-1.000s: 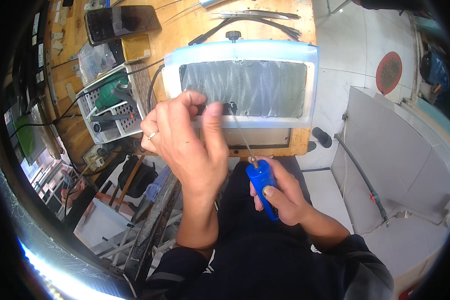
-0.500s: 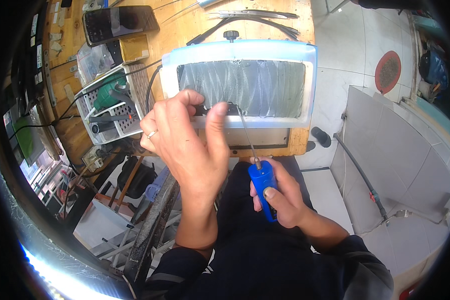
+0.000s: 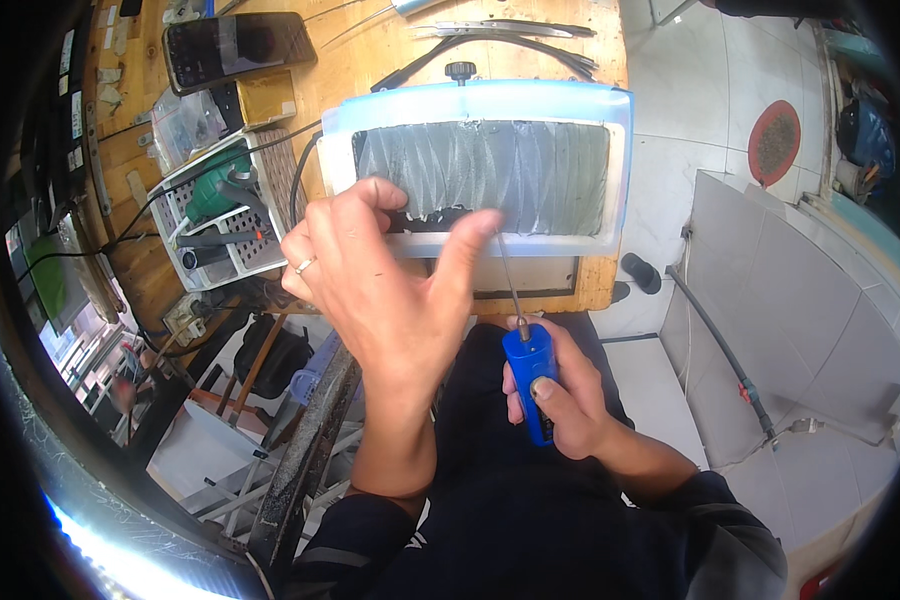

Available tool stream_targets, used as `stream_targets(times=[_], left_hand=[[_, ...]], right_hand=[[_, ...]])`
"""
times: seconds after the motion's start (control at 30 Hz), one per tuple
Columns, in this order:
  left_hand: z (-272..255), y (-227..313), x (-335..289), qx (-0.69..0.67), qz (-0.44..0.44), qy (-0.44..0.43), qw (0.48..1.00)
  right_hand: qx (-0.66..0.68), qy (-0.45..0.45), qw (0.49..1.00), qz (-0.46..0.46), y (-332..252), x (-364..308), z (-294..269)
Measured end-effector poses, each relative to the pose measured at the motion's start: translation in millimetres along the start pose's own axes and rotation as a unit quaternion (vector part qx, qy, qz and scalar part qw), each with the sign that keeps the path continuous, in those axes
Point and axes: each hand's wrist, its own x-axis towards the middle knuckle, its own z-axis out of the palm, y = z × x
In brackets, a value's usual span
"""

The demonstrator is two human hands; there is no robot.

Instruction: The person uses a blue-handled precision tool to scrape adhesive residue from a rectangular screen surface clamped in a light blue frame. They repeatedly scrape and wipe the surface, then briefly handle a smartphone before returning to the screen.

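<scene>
My right hand (image 3: 576, 402) is wrapped round a blue handheld tool (image 3: 528, 356) with a thin metal shaft pointing away from me. The shaft reaches the near edge of a grey, streaky coated panel (image 3: 540, 175), which lies in a white frame with a translucent blue rim (image 3: 624, 170). Over the panel's near left side is my left hand (image 3: 385, 270), wearing a ring. Its fingers are bent and its thumb stretches out beside the shaft's tip, which the thumb partly hides. Along the near edge the coating is torn, and a dark surface shows there.
The frame sits on a wooden table (image 3: 598, 290) with a black knob (image 3: 460, 72) behind it. Tweezers (image 3: 515, 28) and black cables (image 3: 560, 52) lie farther back. A phone (image 3: 240, 50) and a white basket of tools (image 3: 175, 225) stand at the left.
My left thumb has swung right, uncovering more of the torn edge. The blue tool and its shaft have shifted slightly right.
</scene>
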Motion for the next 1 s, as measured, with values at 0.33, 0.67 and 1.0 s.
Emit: stream_targets(times=[0.33, 0.67, 1.0], left_hand=[[2, 1, 0, 0.017, 0.015, 0.016, 1.0], [1, 6, -2, 0.007, 0.01, 0.011, 1.0], [6, 16, -4, -0.017, 0.051, 0.022, 0.998]], right_hand=[[-0.018, 0.009, 1.0, 0.009, -4, -3, -1], [-0.008, 0.016, 1.0, 0.002, -2, -7, -3], [-0.007, 0.025, 1.0, -0.001, -1, -11, -2]])
